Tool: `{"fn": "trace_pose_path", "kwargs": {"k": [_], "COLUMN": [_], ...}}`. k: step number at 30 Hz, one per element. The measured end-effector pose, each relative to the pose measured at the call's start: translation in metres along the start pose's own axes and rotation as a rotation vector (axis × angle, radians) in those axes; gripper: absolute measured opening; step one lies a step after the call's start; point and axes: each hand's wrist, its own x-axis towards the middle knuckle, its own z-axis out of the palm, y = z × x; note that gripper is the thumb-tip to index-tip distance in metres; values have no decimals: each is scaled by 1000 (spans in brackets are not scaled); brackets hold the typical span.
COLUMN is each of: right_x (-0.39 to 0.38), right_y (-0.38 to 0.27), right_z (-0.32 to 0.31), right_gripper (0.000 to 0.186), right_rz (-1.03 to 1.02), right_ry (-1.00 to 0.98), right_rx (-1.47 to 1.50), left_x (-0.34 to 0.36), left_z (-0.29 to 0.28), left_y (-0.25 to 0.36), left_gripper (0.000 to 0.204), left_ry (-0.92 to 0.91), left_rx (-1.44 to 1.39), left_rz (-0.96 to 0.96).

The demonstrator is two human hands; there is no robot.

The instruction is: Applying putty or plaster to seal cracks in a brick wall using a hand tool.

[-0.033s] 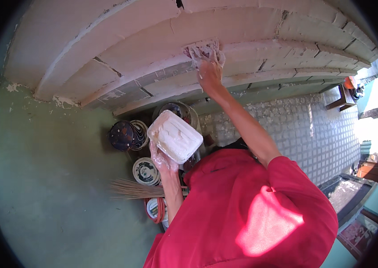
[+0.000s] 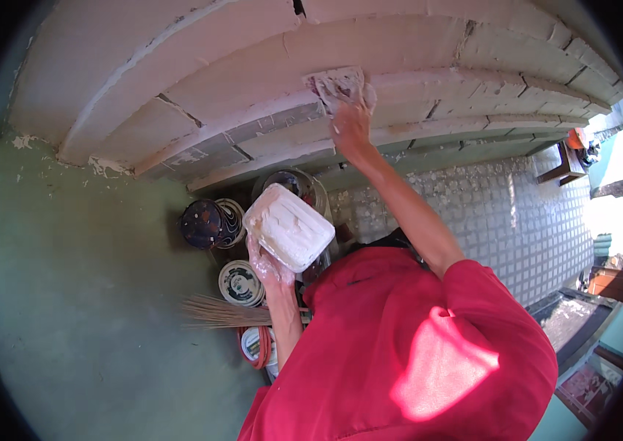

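My left hand (image 2: 271,266), smeared with white, is closed under the near left edge of a white rectangular tub (image 2: 289,226). Thick white paste lies inside the tub, which is tilted so its inside shows. Up at the wall (image 2: 392,45), my right hand (image 2: 353,112) grips a paste-covered flat spreader (image 2: 337,77). Its blade lies against the pale wall, just above a ridge between two rows of blocks. Paste coats the fingers too, and the handle is hidden. Dark gaps show between some blocks.
Below the tub stand a dark-lidded bucket (image 2: 201,223), a white-lidded bucket (image 2: 241,282) and a bundle of thin sticks (image 2: 227,312). A green wall (image 2: 91,294) rises at left. Tiled floor (image 2: 503,213) stretches right, towards a wooden bench (image 2: 565,165).
My right hand has shifted slightly down and to the right, and more of the spreader's blade shows. My left hand and the tub stay nearly where they were.
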Motion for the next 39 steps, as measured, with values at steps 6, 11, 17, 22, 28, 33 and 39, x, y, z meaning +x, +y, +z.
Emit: {"fn": "trace_pose_path", "kwargs": {"k": [6,11,17,22,28,33,39], "right_x": [46,31,5,6,8,-8,-9], "right_y": [-21,5,14,10,15,20,16], "right_z": [-60,-1,7,-23,-83,-81,-62], "right_gripper": [61,57,37,18,31,40,26], "right_rz": [-149,-223,0,-55,539,878,1264], "right_ry": [276,182,-60,-366,-127,-83,-129], "right_rx": [110,-138,24,-62,976,1936,2040], "left_x": [-10,-9,0,-16,-25,-29,-31], "left_z": [-14,-2,-1,5,0,2,19], "left_y": [1,-3,-5,-6,-15,-27,-43], "left_gripper": [54,51,50,49,48,46,46], "left_ry": [43,36,11,32,52,85,118], "left_rx": [-25,-57,-66,-72,-98,-78,-143], "left_rz": [5,-10,2,15,55,115,85]}}
